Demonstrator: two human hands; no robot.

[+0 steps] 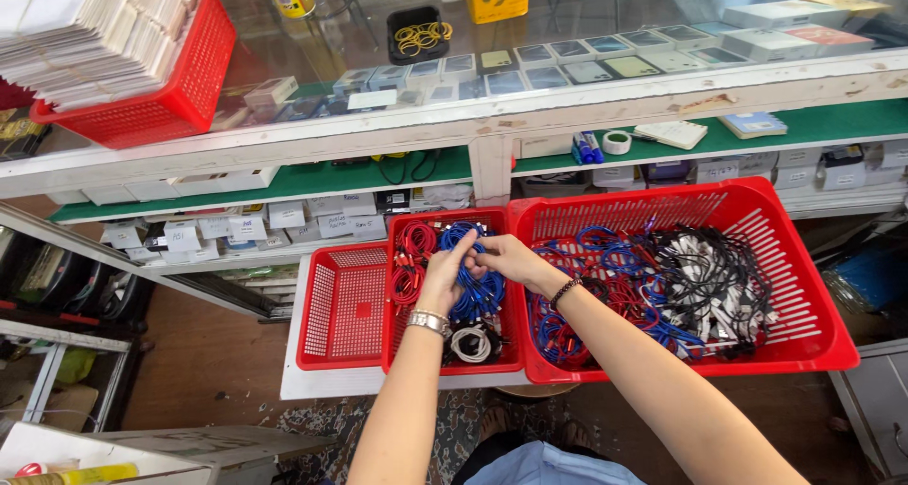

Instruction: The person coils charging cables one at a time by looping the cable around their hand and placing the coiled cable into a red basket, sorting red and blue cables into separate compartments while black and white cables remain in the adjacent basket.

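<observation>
Both hands meet over the narrow red plastic mesh basket (402, 338) in the middle of a small white tabletop (317, 383). The left hand (445, 275), with a metal watch on its wrist, is curled around a coiled bundle of blue cable (480, 291), fingers pinched at the top; the right hand (506, 255), with a dark bead bracelet on its wrist, touches the same bundle from the right, fingers closed on it. Just left of the left hand, in the same basket, lie coiled red cables (412, 254); below the hands, white and black coils (470, 341). Further left sits a shallow red basket (342, 305). Right of the right hand is a large red plastic basket (794, 258) with a tangled heap of blue, red, black and white cables (681, 291). Beyond the hands stands a worn white-framed glass display counter (492, 116) with green shelves and small boxes. Far upper left, a red crate (180, 78) of white packets. Brown floor below, patterned mat underfoot.
</observation>
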